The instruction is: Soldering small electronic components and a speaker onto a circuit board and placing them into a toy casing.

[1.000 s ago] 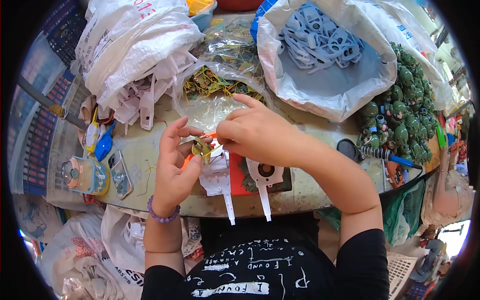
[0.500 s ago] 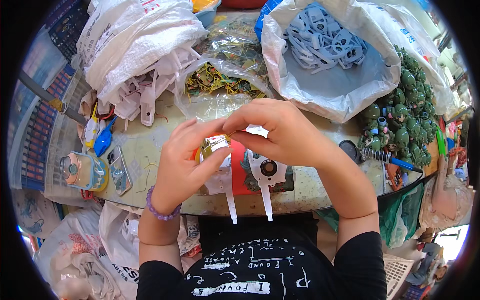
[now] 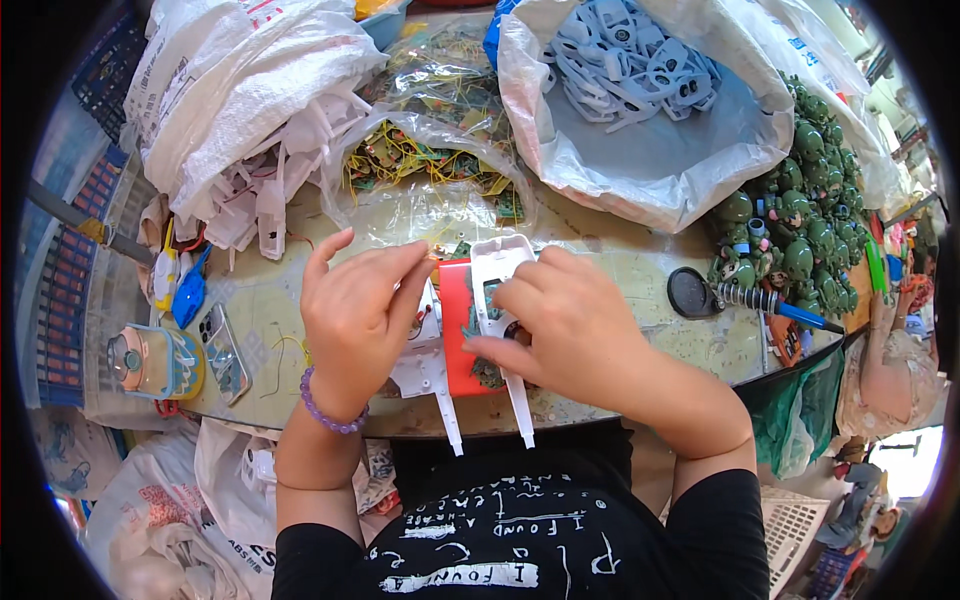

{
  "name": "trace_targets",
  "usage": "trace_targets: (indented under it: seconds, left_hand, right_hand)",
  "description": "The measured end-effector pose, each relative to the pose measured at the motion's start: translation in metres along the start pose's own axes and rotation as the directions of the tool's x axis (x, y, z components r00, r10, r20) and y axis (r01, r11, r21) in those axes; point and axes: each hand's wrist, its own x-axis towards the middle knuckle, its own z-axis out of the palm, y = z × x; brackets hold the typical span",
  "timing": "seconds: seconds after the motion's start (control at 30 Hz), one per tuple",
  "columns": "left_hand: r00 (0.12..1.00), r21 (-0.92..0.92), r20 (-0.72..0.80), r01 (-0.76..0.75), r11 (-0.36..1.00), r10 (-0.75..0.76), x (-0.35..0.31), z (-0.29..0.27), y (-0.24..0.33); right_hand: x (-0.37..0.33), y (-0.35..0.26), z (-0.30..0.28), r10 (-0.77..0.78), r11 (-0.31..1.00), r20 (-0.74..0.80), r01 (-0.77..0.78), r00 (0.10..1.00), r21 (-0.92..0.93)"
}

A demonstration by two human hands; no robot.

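Two white plastic housing halves with long narrow handles lie side by side on the table edge before me, the left housing (image 3: 424, 372) and the right housing (image 3: 503, 256). Between them is a red block (image 3: 462, 340). My left hand (image 3: 350, 325), with a purple bead bracelet at the wrist, hovers over the left housing. Its thumb and fingertips come together; what they pinch, if anything, is too small to tell. My right hand (image 3: 570, 315) has its fingers curled over the right housing, with the thumb at its near side, covering the housing's round dark part.
Behind lie a clear bag of wired circuit boards (image 3: 430, 160), a white sack (image 3: 260, 90) spilling white parts, and an open sack (image 3: 690, 190) of pale housings. Green figures (image 3: 800, 220) pile at right near a screwdriver (image 3: 790, 312). At left are a phone (image 3: 226, 352) and a bottle (image 3: 160, 360).
My hands have parted. The right hand has come down onto the right housing, while the left has stayed pinched over the left one. The whole view has shifted slightly.
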Motion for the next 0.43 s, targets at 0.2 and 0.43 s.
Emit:
trace_targets:
  seconds: [0.2, 0.43]
  left_hand:
    - [0.997, -0.105, -0.002, 0.081, 0.991, -0.081, -0.008, 0.002, -0.009]
    - [0.982, -0.332, 0.167, 0.145, 0.932, -0.093, -0.009, 0.0, -0.005]
  right_hand:
    - [-0.02, 0.006, -0.019, -0.071, 0.982, 0.133, 0.093, 0.989, -0.166]
    - [-0.012, 0.025, -0.014, -0.25, 0.955, 0.177, 0.273, 0.952, -0.119]
